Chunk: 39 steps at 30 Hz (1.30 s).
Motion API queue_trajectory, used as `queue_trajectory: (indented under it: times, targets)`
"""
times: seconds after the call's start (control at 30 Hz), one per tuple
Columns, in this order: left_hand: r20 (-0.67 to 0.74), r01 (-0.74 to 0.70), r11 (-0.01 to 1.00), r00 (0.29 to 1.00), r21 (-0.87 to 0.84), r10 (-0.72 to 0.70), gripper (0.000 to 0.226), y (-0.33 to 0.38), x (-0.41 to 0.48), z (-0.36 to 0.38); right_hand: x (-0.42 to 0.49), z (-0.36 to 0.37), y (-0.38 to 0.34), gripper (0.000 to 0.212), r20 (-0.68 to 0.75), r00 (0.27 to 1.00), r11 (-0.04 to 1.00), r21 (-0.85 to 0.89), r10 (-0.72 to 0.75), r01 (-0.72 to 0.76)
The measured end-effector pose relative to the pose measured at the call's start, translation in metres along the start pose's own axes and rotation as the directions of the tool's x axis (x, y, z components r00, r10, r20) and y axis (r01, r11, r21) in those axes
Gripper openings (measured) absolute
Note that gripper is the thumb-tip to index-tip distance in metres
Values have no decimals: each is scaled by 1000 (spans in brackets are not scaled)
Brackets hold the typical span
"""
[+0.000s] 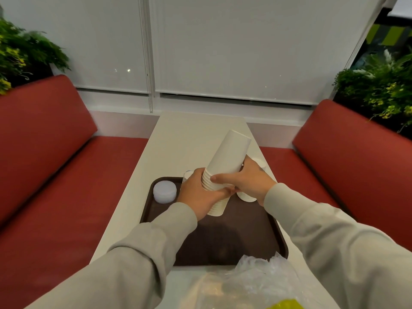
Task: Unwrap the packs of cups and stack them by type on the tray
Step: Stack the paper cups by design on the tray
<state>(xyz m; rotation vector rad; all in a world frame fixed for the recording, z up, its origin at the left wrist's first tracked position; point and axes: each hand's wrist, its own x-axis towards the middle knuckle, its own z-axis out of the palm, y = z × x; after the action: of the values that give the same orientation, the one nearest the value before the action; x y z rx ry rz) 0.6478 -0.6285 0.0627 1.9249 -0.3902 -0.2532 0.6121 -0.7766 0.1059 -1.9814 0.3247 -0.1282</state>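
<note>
- Crumpled plastic wrap (256, 284) lies by the tray (223, 237).
- Left hand (196, 194) and right hand (252, 181) both clasp the tilted paper cup stack (227, 157).
- Tilted so, its upper cups may slide apart.

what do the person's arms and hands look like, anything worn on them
Long, loose, plain greyish-beige sleeves: left sleeve and right sleeve end in soft cuffs at the wrists. Left hand and right hand are bare, no gloves, rings or watch visible.
</note>
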Motion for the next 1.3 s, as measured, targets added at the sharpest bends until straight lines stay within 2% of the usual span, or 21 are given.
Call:
queue_trajectory:
  times: [0.1, 0.27, 0.4, 0.5, 0.73, 0.9, 0.97, 1.07, 1.3]
  targets:
    - [20, 9, 1000, 1000, 22, -9, 68, 1, 2, -1, -1, -3, -1, 84, -8, 1000, 1000, -9, 20, -20]
    - [27, 27, 999, 999, 35, -28, 69, 0, 5, -1, -2, -5, -4, 80, 11, 999, 999, 17, 47, -47]
    - [8, 20, 999, 1000, 24, -20, 58, -1, 2, 1, 1, -5, -3, 89, 27, 997, 997, 21, 67, -68]
    - [-4, 13, 1000, 1000, 20, -13, 58, -2, 2, 0, 4, -3, -1, 96, 26, 997, 995, 70, 67, -68]
    - [-12, 46, 998, 999, 40, -46, 59, -11, 5, -2, 14, -16, -2, 87, -79, 997, 995, 95, 17, -9]
    - [-30, 71, 997, 997, 41, -70, 70, -22, 7, -7, 38, -59, -12, 84, -245, 969, 977, 205, -15, 67]
    - [-49, 77, 997, 996, 18, -76, 64, -24, 8, -9, 46, -75, -8, 87, -329, 944, 984, 163, -15, 72]
    - [-69, 70, 996, 995, -49, -74, 65, -26, 12, -13, 51, -87, 7, 89, -417, 909, 1000, 4, 0, 2]
    - [-61, 22, 996, 998, -89, -27, 65, -26, 15, -18, 64, -82, 44, 86, -451, 888, 972, -152, 94, -180]
